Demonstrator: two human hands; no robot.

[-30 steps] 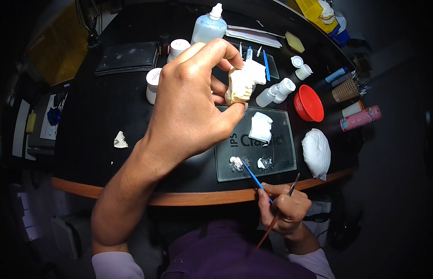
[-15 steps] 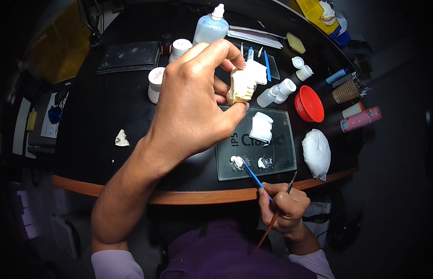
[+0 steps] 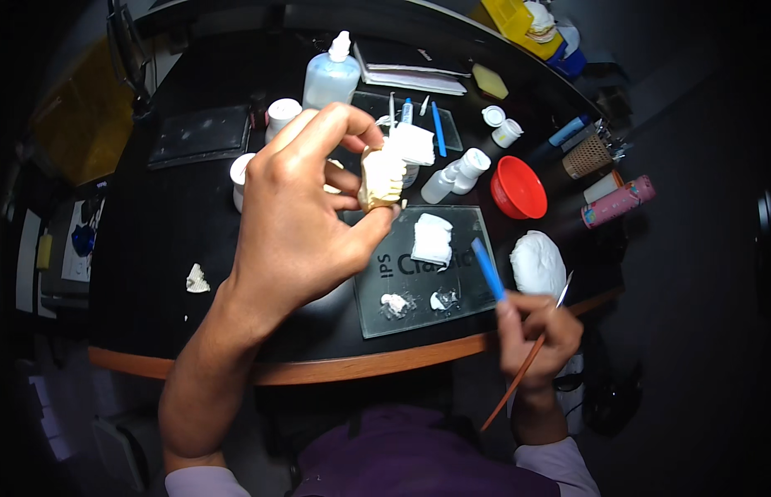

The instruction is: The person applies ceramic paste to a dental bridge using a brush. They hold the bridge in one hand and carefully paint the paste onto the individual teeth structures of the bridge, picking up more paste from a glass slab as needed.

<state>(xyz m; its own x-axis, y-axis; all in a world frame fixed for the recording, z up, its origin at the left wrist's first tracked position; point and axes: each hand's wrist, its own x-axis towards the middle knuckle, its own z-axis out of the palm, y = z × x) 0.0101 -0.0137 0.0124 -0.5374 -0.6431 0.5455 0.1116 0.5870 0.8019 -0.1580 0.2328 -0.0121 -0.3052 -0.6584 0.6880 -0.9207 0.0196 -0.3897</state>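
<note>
In the upper middle of the frame, the left hand [image 3: 298, 186] pinches a cream dental model [image 3: 381, 178], thumb and fingertips parted by its width. Lower right, the right hand [image 3: 539, 340] has its fingers curled closed around a blue plastic spatula [image 3: 488, 269] and a brown-handled brush [image 3: 518, 377]. That spatula, just now at the left paste mound [image 3: 394, 304] on the glass slab [image 3: 381, 286], has swung clear, blurred; the paste work looks interrupted.
</note>
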